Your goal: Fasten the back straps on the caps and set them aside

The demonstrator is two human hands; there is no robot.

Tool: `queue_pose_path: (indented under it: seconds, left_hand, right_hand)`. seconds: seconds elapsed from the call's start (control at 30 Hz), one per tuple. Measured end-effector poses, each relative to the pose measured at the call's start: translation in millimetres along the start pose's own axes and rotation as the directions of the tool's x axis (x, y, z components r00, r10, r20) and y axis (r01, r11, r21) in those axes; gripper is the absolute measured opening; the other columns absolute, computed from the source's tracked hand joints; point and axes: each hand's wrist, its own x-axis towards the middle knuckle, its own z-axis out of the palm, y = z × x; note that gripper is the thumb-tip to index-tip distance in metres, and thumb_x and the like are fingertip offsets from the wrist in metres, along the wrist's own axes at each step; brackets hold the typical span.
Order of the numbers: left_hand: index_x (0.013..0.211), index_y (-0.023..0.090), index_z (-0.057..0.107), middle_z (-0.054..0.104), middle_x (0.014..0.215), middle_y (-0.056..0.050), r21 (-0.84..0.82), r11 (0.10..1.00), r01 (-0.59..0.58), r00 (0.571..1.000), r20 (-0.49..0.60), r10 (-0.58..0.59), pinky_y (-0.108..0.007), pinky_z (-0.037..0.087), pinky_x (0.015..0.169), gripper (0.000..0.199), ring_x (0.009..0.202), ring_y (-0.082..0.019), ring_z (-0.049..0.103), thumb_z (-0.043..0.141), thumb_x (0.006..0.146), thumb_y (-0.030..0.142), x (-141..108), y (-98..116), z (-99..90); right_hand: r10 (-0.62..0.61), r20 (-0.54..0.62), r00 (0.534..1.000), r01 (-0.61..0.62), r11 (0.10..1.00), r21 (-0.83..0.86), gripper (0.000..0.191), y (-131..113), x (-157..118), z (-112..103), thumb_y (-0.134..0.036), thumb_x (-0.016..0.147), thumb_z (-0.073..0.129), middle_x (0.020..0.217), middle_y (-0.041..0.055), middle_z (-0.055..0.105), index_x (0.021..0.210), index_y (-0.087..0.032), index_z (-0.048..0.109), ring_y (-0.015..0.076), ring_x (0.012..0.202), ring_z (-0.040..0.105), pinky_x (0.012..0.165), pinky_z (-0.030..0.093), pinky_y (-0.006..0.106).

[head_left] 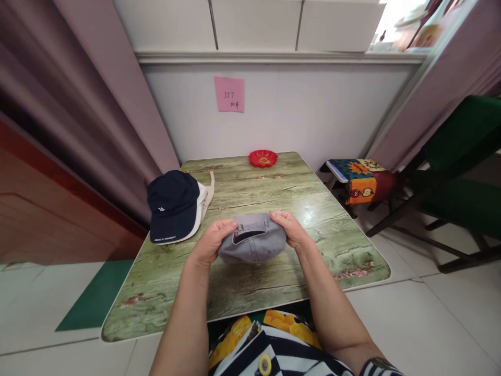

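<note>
Head view shows a grey cap (254,249) between the person's two hands, over the near half of the table (235,183), its back opening and strap (253,226) turned toward the person; whether its lower side touches the tabletop cannot be told. The left hand (214,241) is clamped on one side of the cap, thumb on the edge near the strap's end; the right hand (288,228) grips the opposite side, thumb likewise on top; the other fingers are mostly hidden.

Just beyond the left hand, on its outer side, a navy cap (172,201) with small white lettering on its brim lies on the table; a white edge and a beige strap (212,184) show from behind it. Straight ahead of the hands, well apart from both, a red dish (263,158) sits near the table's far edge; farther on, a pink note (229,95) with handwriting is on the wall (305,104). Off to the right hand's outer side stand a stool with a patterned cloth (362,183) and a dark green chair (465,203).
</note>
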Motion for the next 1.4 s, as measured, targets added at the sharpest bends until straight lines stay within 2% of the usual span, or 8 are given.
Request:
queue_pose_path:
  seconds: [0.27, 0.43, 0.53, 0.67, 0.87, 1.03, 1.23, 1.4]
  left_hand:
    - [0.069, 0.011, 0.066, 0.063, 0.061, -0.002, -0.206, 0.977, -0.059, 0.995, -0.090, 0.041, -0.019, 0.044, 0.051, 0.029, 0.051, -0.009, 0.055, 0.082, 0.067, 0.035, 0.4, -2.3, -3.6]
    - [0.076, 0.012, 0.064, 0.058, 0.059, 0.001, -0.338, 0.928, -0.154, 0.988, -0.061, 0.142, -0.018, 0.041, 0.048, 0.032, 0.047, -0.008, 0.050, 0.084, 0.064, 0.034, 0.6, -1.7, -5.6]
    - [0.082, 0.013, 0.064, 0.060, 0.064, 0.001, -0.319, 0.933, -0.169, 0.986, -0.063, 0.157, -0.019, 0.042, 0.049, 0.036, 0.050, -0.008, 0.052, 0.086, 0.060, 0.032, 1.3, -1.4, -7.8]
    - [0.092, 0.016, 0.064, 0.065, 0.075, 0.000, -0.122, 0.981, -0.151, 0.988, -0.021, 0.150, -0.019, 0.044, 0.057, 0.047, 0.060, -0.010, 0.058, 0.090, 0.053, 0.022, -0.1, 2.2, -12.1]
    - [0.110, 0.022, 0.059, 0.068, 0.089, -0.001, 0.202, 0.964, -0.171, 0.985, 0.022, 0.171, -0.020, 0.046, 0.064, 0.060, 0.073, -0.013, 0.061, 0.087, 0.057, 0.014, -3.2, 10.8, -13.5]
    - [0.091, 0.019, 0.066, 0.067, 0.093, -0.002, 0.323, 0.908, -0.269, 0.944, -0.101, 0.315, -0.020, 0.046, 0.072, 0.039, 0.083, -0.014, 0.062, 0.087, 0.058, 0.018, -1.0, 11.8, -12.0]
    - [0.085, 0.016, 0.074, 0.070, 0.081, -0.004, 0.365, 0.892, -0.266, 0.900, -0.236, 0.366, -0.022, 0.044, 0.064, 0.027, 0.071, -0.015, 0.059, 0.083, 0.065, 0.032, -0.9, 9.8, -11.1]
    - [0.075, 0.016, 0.073, 0.063, 0.068, 0.000, 0.377, 0.877, -0.297, 0.909, -0.171, 0.381, -0.021, 0.039, 0.059, 0.022, 0.062, -0.012, 0.051, 0.078, 0.073, 0.037, -2.9, 25.9, -8.3]
  right_hand:
    - [-0.054, 0.154, 0.987, 0.066, 0.995, -0.069, 0.044, -3.4, -3.5, -14.5, -0.055, 0.066, 0.080, 0.060, -0.0034, 0.056, 0.069, -0.015, 0.062, 0.0078, 0.051, 0.044, 0.049, 0.032, 0.020]
    - [0.006, 0.385, 0.923, 0.093, 0.967, -0.238, 0.070, -15.7, -8.4, -21.2, -0.043, 0.056, 0.090, 0.102, 0.0034, 0.068, 0.118, -0.020, 0.065, 0.0178, 0.090, 0.062, 0.077, 0.046, 0.026]
    - [0.015, 0.394, 0.919, 0.149, 0.912, -0.383, 0.082, -21.4, -9.7, -17.7, -0.034, 0.060, 0.088, 0.119, 0.0046, 0.065, 0.135, -0.027, 0.055, 0.0215, 0.107, 0.060, 0.091, 0.046, 0.033]
    - [-0.062, 0.282, 0.958, 0.205, 0.833, -0.513, 0.053, -24.3, -8.5, -14.2, -0.036, 0.068, 0.083, 0.117, 0.0043, 0.068, 0.117, -0.024, 0.069, 0.0229, 0.106, 0.061, 0.094, 0.046, 0.035]
    - [-0.176, 0.210, 0.962, 0.268, 0.769, -0.580, 0.028, -28.6, -9.1, -9.9, -0.043, 0.081, 0.069, 0.093, 0.0040, 0.071, 0.094, -0.020, 0.076, 0.0198, 0.086, 0.061, 0.075, 0.046, 0.029]
    - [-0.293, 0.217, 0.931, 0.362, 0.672, -0.646, 0.033, -31.0, -9.1, -6.5, -0.045, 0.086, 0.062, 0.071, 0.0006, 0.059, 0.067, -0.019, 0.069, 0.0152, 0.070, 0.051, 0.065, 0.037, 0.026]
    - [-0.378, 0.185, 0.907, 0.403, 0.651, -0.644, 0.039, -29.6, -6.7, -6.2, -0.047, 0.088, 0.059, 0.068, 0.0011, 0.053, 0.062, -0.019, 0.062, 0.0151, 0.068, 0.047, 0.063, 0.034, 0.027]
    - [-0.375, 0.159, 0.913, 0.393, 0.712, -0.582, 0.043, -39.9, -6.7, -0.9, -0.051, 0.086, 0.061, 0.062, -0.0005, 0.047, 0.058, -0.018, 0.057, 0.0132, 0.063, 0.042, 0.059, 0.031, 0.026]
